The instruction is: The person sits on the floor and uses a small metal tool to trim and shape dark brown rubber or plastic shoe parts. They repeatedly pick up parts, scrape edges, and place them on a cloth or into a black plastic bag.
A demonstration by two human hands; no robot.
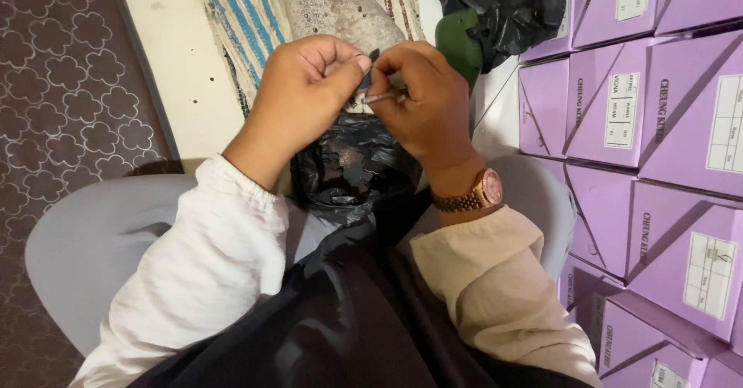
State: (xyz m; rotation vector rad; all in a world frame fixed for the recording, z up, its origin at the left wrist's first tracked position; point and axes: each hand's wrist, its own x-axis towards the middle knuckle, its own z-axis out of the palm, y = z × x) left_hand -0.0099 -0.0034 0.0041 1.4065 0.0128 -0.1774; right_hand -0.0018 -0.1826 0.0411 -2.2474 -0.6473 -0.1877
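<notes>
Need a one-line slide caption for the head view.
Left hand pinches dark fabric while right hand holds a thin tool, beside purple boxes.

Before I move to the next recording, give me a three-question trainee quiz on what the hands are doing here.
1. True or false: the left hand and right hand are far apart.
2. What does the right hand pinch? A) thin grey metal tool B) green cloth C) purple box
3. What lies on the lap beneath the hands?

Key: 1. False, they meet over a small dark piece. 2. A. 3. A crumpled black plastic bag.
</notes>
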